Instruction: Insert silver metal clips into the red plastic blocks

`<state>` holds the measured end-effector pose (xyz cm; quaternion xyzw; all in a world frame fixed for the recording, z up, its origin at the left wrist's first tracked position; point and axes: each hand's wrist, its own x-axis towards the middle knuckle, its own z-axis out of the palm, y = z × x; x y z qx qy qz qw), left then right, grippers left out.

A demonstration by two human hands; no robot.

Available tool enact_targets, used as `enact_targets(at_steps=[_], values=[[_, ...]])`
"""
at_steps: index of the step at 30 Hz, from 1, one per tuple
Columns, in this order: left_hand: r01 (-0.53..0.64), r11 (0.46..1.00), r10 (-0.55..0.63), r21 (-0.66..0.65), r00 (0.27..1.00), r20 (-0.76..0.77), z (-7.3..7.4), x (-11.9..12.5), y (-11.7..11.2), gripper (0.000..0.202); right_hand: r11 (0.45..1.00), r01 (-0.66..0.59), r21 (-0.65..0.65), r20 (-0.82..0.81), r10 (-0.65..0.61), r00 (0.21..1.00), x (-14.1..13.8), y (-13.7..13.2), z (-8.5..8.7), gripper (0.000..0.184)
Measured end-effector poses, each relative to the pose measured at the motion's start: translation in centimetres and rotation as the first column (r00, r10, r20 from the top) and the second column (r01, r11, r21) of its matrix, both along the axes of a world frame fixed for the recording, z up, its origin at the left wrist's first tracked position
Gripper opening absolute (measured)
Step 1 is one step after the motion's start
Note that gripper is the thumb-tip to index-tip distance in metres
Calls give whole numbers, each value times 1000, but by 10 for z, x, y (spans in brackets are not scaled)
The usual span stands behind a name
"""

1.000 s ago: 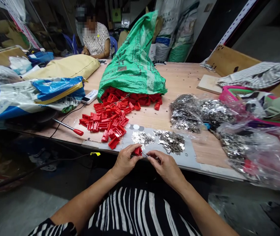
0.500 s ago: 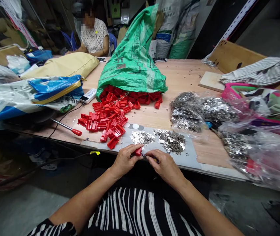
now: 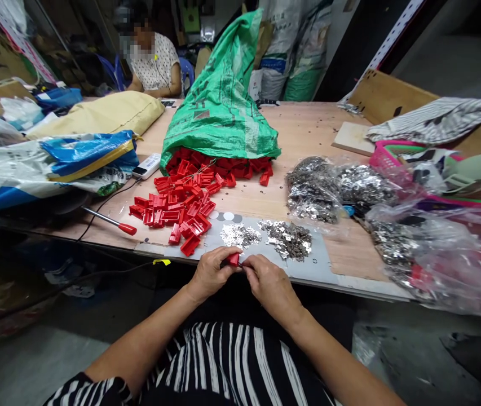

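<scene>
My left hand (image 3: 212,272) pinches a small red plastic piece (image 3: 234,259) at the near table edge. My right hand (image 3: 268,282) is closed right against that piece, fingertips pressed to its end; a thin metal part seen earlier is hidden now. Just beyond my hands lie two small heaps of shiny metal clips (image 3: 285,237) on a grey sheet (image 3: 317,261). A pile of red plastic pieces (image 3: 175,207) spreads to the left, spilling from a green woven sack (image 3: 219,115).
Clear plastic bags of metal clips (image 3: 322,189) sit at the right, with a pink basket (image 3: 392,163) behind. A red-handled screwdriver (image 3: 109,220) and a white remote (image 3: 146,166) lie at the left beside blue-white sacks (image 3: 49,163). Another person (image 3: 153,65) sits at the far end.
My hands have closed together; the right hand has moved in against the red piece and the thin metal part no longer shows. The view has shifted slightly right.
</scene>
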<state>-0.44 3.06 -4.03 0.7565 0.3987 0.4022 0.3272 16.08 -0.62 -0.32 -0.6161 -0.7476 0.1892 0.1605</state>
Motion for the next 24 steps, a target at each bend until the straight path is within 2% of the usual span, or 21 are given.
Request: enact_targets(at_steps=[3,9,13,15,16,18,21,24], values=[[-2,1000,3,-30,999,35,2,0,0,37,998,-54,-18,-92,52,994,9,1,-1,17],[-12,993,27,-117,991,131,10,-1,-4,33,996,-62,71,-273,79,959,22,-7,-6,20],[3,974,47,-227,976,213,18,-1,-10,30,998,-55,-26,-354,42,934,26,-14,-3,16],[39,949,65,-312,947,316,22,0,-14,30,994,-68,-88,-390,29,920,26,-18,1,20],[71,929,83,-363,916,392,24,1,-16,31,991,-84,-102,-409,35,912,26,-19,4,24],[167,867,152,-469,808,570,29,4,-20,32,987,-124,-104,-444,66,894,24,-20,9,34],[386,708,289,-591,605,742,34,6,-25,27,980,-173,-102,-465,107,879,20,-21,15,42],[561,549,391,-620,483,783,34,6,-30,22,977,-189,-96,-444,128,887,15,-20,18,42]])
